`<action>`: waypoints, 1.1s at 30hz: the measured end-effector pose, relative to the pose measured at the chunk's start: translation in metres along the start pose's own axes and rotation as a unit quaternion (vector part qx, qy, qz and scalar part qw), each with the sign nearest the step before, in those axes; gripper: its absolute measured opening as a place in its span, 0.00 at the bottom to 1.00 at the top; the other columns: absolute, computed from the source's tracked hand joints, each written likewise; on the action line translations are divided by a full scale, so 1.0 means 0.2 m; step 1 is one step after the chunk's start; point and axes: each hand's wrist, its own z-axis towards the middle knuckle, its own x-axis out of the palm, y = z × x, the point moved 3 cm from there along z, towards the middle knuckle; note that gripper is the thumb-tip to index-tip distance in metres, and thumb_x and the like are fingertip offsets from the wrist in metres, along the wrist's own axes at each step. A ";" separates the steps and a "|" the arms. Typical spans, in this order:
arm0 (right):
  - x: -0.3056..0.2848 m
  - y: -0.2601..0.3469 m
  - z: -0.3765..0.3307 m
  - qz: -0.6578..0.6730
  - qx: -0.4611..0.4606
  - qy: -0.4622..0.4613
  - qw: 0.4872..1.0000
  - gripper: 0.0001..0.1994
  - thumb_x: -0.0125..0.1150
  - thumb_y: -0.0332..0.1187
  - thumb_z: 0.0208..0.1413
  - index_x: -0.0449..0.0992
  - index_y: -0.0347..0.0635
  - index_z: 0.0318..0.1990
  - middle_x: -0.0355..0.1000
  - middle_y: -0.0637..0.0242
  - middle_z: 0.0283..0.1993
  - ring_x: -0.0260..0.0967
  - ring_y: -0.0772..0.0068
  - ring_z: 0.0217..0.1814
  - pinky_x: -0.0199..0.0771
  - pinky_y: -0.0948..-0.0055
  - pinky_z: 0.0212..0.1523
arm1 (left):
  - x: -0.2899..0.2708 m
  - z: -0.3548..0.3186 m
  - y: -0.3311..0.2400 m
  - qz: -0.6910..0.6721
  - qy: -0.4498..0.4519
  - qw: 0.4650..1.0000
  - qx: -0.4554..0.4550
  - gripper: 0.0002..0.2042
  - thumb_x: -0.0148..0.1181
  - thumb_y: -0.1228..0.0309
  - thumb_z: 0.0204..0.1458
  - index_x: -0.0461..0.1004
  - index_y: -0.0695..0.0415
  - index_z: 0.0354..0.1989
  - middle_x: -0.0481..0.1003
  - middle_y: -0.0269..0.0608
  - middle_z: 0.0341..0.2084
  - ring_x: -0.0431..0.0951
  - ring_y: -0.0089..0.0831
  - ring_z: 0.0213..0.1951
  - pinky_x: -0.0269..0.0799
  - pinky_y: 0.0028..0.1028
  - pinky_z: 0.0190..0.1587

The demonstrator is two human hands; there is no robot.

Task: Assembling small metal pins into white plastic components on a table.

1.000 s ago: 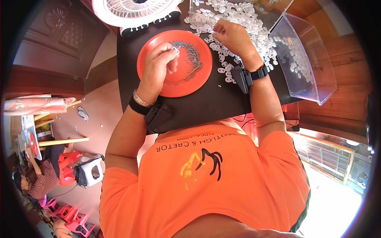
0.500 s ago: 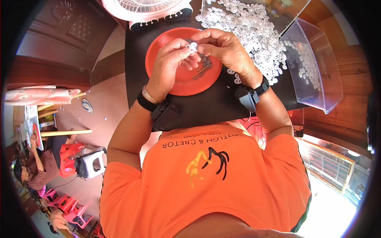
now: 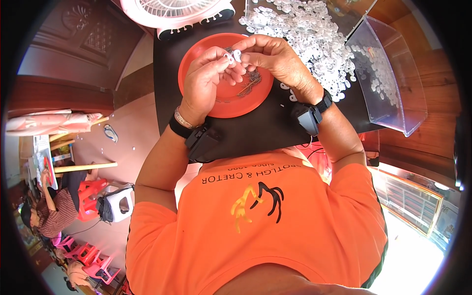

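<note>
Above a red round plastic tray (image 3: pixel 196 51), my two hands meet at the fingertips. My left hand (image 3: pixel 204 78) pinches a small white plastic piece (image 3: pixel 228 59) between thumb and forefinger, its other fingers curled beneath. A second white piece with holes (image 3: pixel 237 55) sits at the fingertips of my right hand (image 3: pixel 275 56), whose thumb and forefinger are closed on it. Whether the two pieces are joined is too small to tell. Below the hands, a tangle of thin dark metal wires or pins (image 3: pixel 251 81) lies in the tray, partly hidden by my fingers.
A large heap of similar white pieces (image 3: pixel 319 49) spreads over the dark table (image 3: pixel 246 132) beyond my right hand. On its right stands a clear plastic bin (image 3: pixel 393 73) holding more of them. A white fan (image 3: pixel 179 12) stands at the far left. Another person (image 3: pixel 54 211) sits at left.
My hands have drawn slightly apart, and the white pieces at the fingertips now show as two separate shapes. The whole view has shifted a little.
</note>
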 end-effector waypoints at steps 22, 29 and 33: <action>0.00 -0.01 -0.01 -0.057 -0.041 -0.101 0.992 0.09 0.59 0.27 0.54 0.75 0.37 0.42 0.74 0.72 0.32 0.67 0.87 0.32 0.69 0.86 0.35 | 0.00 -0.01 0.02 0.118 -0.094 0.988 -0.037 0.08 0.47 0.69 0.55 0.69 0.57 0.27 0.70 0.32 0.21 0.68 0.18 0.22 0.61 0.17 0.26; 0.01 0.00 -0.01 -0.056 -0.043 -0.112 0.991 0.09 0.59 0.27 0.54 0.75 0.37 0.42 0.74 0.71 0.32 0.67 0.87 0.31 0.69 0.85 0.35 | 0.00 -0.01 0.02 0.106 -0.104 0.988 -0.042 0.07 0.52 0.69 0.52 0.71 0.59 0.27 0.70 0.32 0.18 0.67 0.18 0.20 0.62 0.18 0.25; 0.00 0.00 -0.01 -0.071 -0.034 -0.101 0.992 0.09 0.59 0.27 0.54 0.75 0.36 0.42 0.74 0.71 0.31 0.67 0.86 0.31 0.69 0.85 0.34 | -0.01 -0.01 0.03 0.115 -0.100 0.988 -0.040 0.07 0.52 0.69 0.52 0.71 0.58 0.28 0.70 0.32 0.18 0.67 0.18 0.21 0.62 0.17 0.25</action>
